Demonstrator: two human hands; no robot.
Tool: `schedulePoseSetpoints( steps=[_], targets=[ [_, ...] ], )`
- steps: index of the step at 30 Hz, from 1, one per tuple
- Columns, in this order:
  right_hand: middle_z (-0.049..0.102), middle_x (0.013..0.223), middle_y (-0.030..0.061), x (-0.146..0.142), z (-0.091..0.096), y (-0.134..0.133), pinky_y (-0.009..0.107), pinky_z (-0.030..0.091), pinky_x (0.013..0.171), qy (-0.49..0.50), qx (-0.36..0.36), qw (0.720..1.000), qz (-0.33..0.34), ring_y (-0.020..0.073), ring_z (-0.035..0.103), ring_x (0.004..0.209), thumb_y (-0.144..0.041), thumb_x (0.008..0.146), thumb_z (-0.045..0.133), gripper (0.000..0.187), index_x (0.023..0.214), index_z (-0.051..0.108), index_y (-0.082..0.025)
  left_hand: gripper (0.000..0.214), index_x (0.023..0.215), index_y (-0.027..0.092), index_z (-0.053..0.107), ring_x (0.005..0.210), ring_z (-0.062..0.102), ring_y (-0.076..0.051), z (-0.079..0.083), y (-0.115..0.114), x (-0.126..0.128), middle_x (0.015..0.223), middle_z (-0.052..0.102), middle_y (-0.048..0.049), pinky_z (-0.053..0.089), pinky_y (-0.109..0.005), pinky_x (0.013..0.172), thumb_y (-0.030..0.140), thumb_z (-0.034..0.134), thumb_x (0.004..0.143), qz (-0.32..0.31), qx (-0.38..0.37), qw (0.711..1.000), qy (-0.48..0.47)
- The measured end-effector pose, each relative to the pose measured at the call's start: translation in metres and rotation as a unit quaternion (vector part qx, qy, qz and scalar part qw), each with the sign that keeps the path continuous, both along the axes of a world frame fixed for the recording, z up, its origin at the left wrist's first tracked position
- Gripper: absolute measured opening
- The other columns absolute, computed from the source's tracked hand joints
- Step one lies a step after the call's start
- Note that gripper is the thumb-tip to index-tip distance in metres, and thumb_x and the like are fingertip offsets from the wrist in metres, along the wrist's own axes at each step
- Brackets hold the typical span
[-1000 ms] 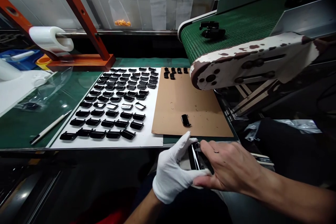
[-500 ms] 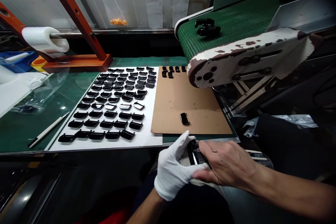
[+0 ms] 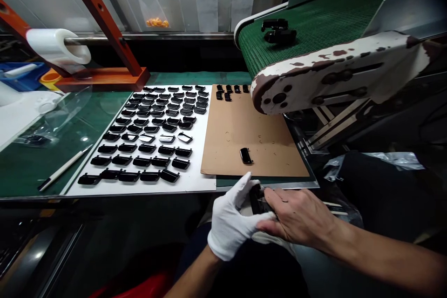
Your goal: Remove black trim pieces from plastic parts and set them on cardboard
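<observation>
Just in front of the table edge, my left hand in a white glove is closed around a glossy black plastic part. My bare right hand is curled over the right side of this part, fingers bent and thumb by the gloved thumb. Whether a small tool sits under those right fingers is hidden. Beyond the hands, a single black plastic piece lies on the brown cardboard sheet. Several smaller black pieces sit along the cardboard's far edge.
Rows of black pieces cover a white sheet at left. A green conveyor carrying black parts overhangs the table at right. A pen-like tool, a plastic film roll and its orange-red stand are at left.
Both hands keep their hold, with the black part turned slightly so its bright reflection has faded. The view has shifted a little; pieces on the table have not moved.
</observation>
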State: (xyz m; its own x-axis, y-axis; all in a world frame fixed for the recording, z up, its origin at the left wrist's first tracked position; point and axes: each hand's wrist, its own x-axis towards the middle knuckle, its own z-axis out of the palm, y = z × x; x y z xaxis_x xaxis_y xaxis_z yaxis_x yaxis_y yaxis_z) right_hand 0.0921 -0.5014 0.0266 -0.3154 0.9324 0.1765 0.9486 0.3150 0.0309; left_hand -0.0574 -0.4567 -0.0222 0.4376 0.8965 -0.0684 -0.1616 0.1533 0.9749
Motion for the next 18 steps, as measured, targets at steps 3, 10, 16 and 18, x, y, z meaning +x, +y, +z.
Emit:
schedulePoseSetpoints(
  steps=[3,10,16,18],
  targets=[
    [0.059,0.053,0.0027,-0.001,-0.004,-0.001,0.03,0.019,0.041,0.004,0.004,1.0,0.007,0.0176,0.057,0.043,-0.058,0.094,0.012,0.063,0.072,0.054,-0.017,0.075,0.127,0.013,0.055,0.098,0.067,-0.025,-0.001,0.0,0.002,0.111,0.068,-0.0105,0.056,-0.034,0.092,0.022,0.084,0.058,0.008,-0.013,1.0,-0.009],
    [0.054,0.054,0.0001,-0.011,-0.014,-0.001,0.025,0.035,0.046,0.133,0.077,0.988,-0.031,0.0127,0.053,0.045,-0.064,0.089,0.028,0.057,0.069,0.051,-0.017,0.081,0.137,0.017,0.042,0.108,0.063,-0.024,-0.001,0.013,-0.012,0.123,0.063,-0.0095,0.052,-0.034,0.098,0.031,0.08,0.066,-0.002,0.118,0.99,0.073],
    [0.035,0.049,-0.0091,-0.032,-0.032,-0.008,0.023,0.031,0.042,0.363,-0.001,0.913,-0.188,0.0104,0.038,0.039,-0.071,0.078,0.046,0.051,0.081,0.049,-0.02,0.079,0.138,0.022,0.038,0.105,0.065,-0.023,0.004,0.026,-0.033,0.121,0.064,-0.0067,0.051,-0.031,0.097,0.035,0.078,0.071,0.015,0.366,0.893,0.262],
    [0.028,0.051,-0.0106,-0.039,-0.042,-0.01,0.023,0.029,0.043,0.439,-0.073,0.867,-0.224,0.0112,0.035,0.041,-0.071,0.075,0.051,0.051,0.087,0.049,-0.021,0.08,0.139,0.023,0.035,0.105,0.064,-0.023,0.005,0.029,-0.038,0.122,0.063,-0.007,0.051,-0.031,0.096,0.036,0.077,0.071,0.009,0.399,0.87,0.291]
  ],
)
